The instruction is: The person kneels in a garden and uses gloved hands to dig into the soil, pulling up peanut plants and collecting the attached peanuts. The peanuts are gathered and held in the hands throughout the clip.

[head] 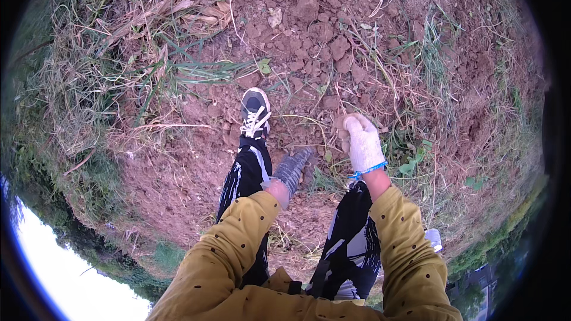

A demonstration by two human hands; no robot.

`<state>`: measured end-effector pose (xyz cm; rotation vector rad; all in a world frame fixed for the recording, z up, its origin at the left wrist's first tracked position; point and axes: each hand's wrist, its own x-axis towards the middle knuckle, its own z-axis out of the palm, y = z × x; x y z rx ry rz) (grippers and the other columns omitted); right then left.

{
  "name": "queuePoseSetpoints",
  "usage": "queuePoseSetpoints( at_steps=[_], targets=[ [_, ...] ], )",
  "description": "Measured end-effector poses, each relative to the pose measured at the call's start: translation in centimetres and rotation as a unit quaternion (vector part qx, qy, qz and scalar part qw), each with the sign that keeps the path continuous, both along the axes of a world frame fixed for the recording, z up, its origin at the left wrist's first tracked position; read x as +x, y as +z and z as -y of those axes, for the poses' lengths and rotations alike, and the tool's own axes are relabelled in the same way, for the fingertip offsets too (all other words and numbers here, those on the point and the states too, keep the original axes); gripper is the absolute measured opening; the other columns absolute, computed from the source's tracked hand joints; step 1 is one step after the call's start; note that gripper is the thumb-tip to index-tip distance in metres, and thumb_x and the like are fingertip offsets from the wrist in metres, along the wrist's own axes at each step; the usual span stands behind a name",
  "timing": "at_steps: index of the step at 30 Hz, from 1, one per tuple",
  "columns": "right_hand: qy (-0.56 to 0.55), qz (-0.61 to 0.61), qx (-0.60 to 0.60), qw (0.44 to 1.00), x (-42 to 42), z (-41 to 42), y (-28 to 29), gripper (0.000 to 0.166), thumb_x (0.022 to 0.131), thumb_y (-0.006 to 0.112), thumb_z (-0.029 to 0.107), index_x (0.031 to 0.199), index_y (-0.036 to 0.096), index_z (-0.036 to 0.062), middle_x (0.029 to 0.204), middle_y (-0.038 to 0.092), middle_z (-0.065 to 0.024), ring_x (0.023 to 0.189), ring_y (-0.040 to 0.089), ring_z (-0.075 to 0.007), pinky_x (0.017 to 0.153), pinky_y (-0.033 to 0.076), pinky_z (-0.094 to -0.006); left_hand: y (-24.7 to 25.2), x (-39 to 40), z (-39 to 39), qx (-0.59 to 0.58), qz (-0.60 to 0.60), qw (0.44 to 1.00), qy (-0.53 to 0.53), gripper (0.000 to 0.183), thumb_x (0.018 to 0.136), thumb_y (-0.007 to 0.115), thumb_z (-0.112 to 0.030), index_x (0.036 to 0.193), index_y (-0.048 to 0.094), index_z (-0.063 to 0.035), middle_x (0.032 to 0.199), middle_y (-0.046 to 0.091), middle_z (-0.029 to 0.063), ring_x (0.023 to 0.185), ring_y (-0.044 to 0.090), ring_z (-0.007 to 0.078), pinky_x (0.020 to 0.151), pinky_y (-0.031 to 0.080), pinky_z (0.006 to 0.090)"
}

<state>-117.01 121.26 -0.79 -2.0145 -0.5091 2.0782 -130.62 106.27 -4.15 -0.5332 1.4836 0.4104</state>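
My left hand (292, 168), in a grey knitted glove, reaches down between my legs toward the reddish soil. Its fingertips are dark and blend into the ground, so their grip is hidden. To the right, my right hand (362, 140) wears a white knitted glove with a blue cuff edge. Its fingers are curled low over the soil beside dry stems. Whether anything is inside them does not show. A thin dry stem (303, 117) arcs across the ground from near my shoe toward the right hand.
My sneaker (255, 111) is planted on the soil left of the hands. Cut grass and dry stalks (134, 49) lie at the upper left. Loose clods (312, 31) cover the ground ahead. Green weeds (412, 160) grow right of my right hand. A clear plastic item (433, 240) lies by my right sleeve.
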Motion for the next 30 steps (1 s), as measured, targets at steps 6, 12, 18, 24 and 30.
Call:
queuePoseSetpoints(
  at_steps=[6, 12, 18, 24, 30],
  targets=[
    [0.167, 0.057, 0.263, 0.948, -3.8, 2.1, 10.2, 0.019, 0.096, 0.054, 0.014, 0.107, 0.065, 0.0039, 0.09, 0.061, -0.0063, 0.068, 0.061, -0.0127, 0.061, 0.05, -0.0274, 6.7, -0.6, -3.2, 0.042, 0.122, 0.955, 0.267, 0.021, 0.098, 0.061, -0.034, 0.088, 0.062, -0.0155, 0.056, 0.048, -0.0037, 0.044, 0.046, 0.0113, 0.038, 0.035, 0.0268],
    [0.377, 0.139, 0.49, 0.774, -8.7, 0.6, 16.6, 0.027, 0.083, 0.068, 0.017, 0.11, 0.066, 0.0171, 0.109, 0.063, -0.0087, 0.104, 0.06, -0.0284, 0.094, 0.046, -0.0469, 10.6, -3.9, -7.3, 0.404, 0.315, 0.786, 0.347, 0.021, 0.103, 0.038, -0.018, 0.108, 0.057, -0.0111, 0.106, 0.059, 0.0097, 0.102, 0.058, 0.0227, 0.094, 0.049, 0.0357],
    [0.464, 0.162, 0.544, 0.68, -13.5, -2.0, 22.3, 0.045, 0.085, 0.066, 0.032, 0.125, 0.059, 0.0153, 0.128, 0.058, -0.0098, 0.119, 0.055, -0.0267, 0.11, 0.034, -0.0469, 16.0, -9.5, -9.9, 0.356, 0.331, 0.729, 0.482, 0.031, 0.104, 0.039, -0.031, 0.12, 0.056, -0.0104, 0.12, 0.059, 0.0087, 0.117, 0.052, 0.0216, 0.105, 0.04, 0.0405],
    [0.533, 0.238, 0.501, 0.639, -20.0, -4.5, 27.2, 0.067, 0.086, 0.063, 0.04, 0.143, 0.046, 0.0096, 0.142, 0.048, -0.0202, 0.136, 0.038, -0.0416, 0.116, 0.02, -0.0577, 23.9, -14.5, -13.5, 0.271, 0.171, 0.821, 0.473, 0.037, 0.105, 0.043, -0.034, 0.133, 0.055, -0.0133, 0.132, 0.059, 0.0093, 0.124, 0.052, 0.0253, 0.11, 0.039, 0.0439],
    [0.478, 0.172, 0.488, 0.71, -25.0, -3.8, 30.1, 0.074, 0.094, 0.053, 0.049, 0.149, 0.037, 0.0019, 0.148, 0.04, -0.0258, 0.136, 0.038, -0.0427, 0.116, 0.022, -0.0541, 23.4, -19.3, -12.1, 0.323, 0.233, 0.791, 0.465, 0.035, 0.104, 0.049, -0.033, 0.13, 0.058, -0.0125, 0.126, 0.062, 0.0084, 0.118, 0.057, 0.0235, 0.105, 0.045, 0.0415]
  ],
)
